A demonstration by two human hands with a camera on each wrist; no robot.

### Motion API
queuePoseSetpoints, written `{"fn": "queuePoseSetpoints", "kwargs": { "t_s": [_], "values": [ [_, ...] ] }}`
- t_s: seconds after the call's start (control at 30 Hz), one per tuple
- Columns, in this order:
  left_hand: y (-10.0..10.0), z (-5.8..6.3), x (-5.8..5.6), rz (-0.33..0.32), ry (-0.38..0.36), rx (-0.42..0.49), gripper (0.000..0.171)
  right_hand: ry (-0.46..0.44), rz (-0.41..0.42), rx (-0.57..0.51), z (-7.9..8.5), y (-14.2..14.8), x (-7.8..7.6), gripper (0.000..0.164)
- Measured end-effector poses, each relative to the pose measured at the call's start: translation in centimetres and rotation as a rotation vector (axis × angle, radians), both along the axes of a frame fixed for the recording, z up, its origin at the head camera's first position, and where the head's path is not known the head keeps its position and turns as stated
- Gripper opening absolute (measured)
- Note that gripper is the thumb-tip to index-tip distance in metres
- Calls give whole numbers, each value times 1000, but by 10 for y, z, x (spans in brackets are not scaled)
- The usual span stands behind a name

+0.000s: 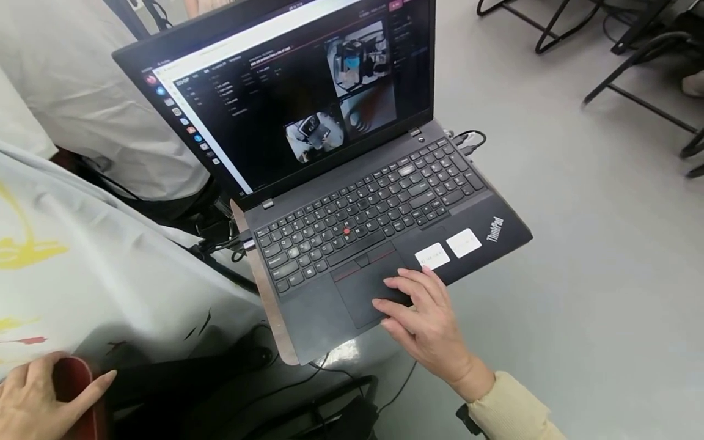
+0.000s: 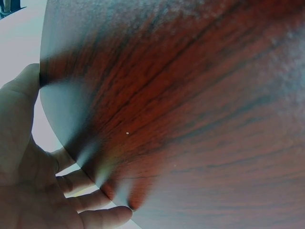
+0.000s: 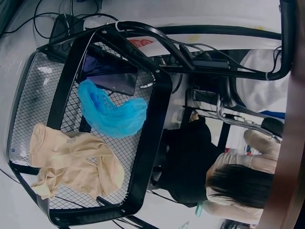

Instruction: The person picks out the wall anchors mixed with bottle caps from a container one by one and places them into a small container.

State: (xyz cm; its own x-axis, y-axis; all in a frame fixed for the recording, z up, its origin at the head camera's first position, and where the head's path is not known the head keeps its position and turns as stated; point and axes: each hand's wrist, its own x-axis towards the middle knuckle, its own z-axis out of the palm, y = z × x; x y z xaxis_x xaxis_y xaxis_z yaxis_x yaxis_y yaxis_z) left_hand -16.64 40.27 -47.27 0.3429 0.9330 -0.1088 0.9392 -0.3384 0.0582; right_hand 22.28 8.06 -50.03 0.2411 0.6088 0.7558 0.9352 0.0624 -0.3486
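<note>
A black ThinkPad laptop (image 1: 385, 201) stands unfolded with its screen lit in the head view. My right hand (image 1: 426, 318) is over the touchpad (image 1: 357, 293) with its fingers slightly bent. Whether the fingertips touch the pad cannot be told. At the lower left my left hand (image 1: 38, 391) has thumb and fingers spread about a reddish-brown thing (image 1: 74, 382). In the left wrist view, the left hand (image 2: 43, 162) has its fingertips at the curved edge of a glossy reddish wood-grain surface (image 2: 190, 124). The right hand does not appear in the right wrist view.
A white cloth (image 1: 99, 256) with paint marks hangs left of the laptop. Black metal chair legs (image 1: 550, 36) stand at upper right. In the right wrist view, a black mesh rack (image 3: 62, 109) holds a blue crinkled cover (image 3: 114, 117) and beige cloth (image 3: 81, 162); a person (image 3: 243, 183) is nearby.
</note>
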Motion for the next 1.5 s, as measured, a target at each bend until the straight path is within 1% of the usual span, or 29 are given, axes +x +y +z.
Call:
{"fn": "queuePoseSetpoints", "kwargs": {
  "t_s": [0.13, 0.23, 0.33, 0.43, 0.57, 0.63, 0.7, 0.9, 1.13, 1.23, 1.4, 1.5],
  "values": [
    [1, -2, -2, -1, 4, 5, 128, 3, -22, -13, 1, 0, -1, 40],
    [0, -1, -2, -12, -28, 26, 131, 6, -42, -28, 2, 1, -1, 40],
    [-2, -1, -2, -23, -63, 47, 131, 6, -71, -48, 3, 1, 0, 40],
    [-3, 0, 0, -18, -73, 43, 120, 8, -94, -64, 4, 0, 1, 40],
    [-4, 2, 3, 20, -28, 3, 104, 16, -105, -79, 5, 0, 2, 40],
    [-5, 2, 4, 37, -2, -7, 104, 22, -109, -93, 6, 0, 2, 41],
    [-5, 3, 4, 51, 29, -16, 109, 27, -111, -105, 5, -1, 3, 41],
    [-6, 7, 7, 79, 100, -62, 106, 31, -109, -118, 4, -1, 4, 41],
    [-7, 8, 9, 88, 120, -78, 107, 29, -122, -130, 3, -1, 4, 42],
    [-7, 8, 9, 78, 116, -62, 108, 20, -133, -158, 4, -1, 4, 44],
    [-7, 6, 8, 53, 109, -22, 118, 0, -159, -229, 5, -1, 3, 48],
    [-8, 7, 7, 53, 124, -19, 122, -4, -172, -263, 6, -1, 3, 50]
  ]
}}
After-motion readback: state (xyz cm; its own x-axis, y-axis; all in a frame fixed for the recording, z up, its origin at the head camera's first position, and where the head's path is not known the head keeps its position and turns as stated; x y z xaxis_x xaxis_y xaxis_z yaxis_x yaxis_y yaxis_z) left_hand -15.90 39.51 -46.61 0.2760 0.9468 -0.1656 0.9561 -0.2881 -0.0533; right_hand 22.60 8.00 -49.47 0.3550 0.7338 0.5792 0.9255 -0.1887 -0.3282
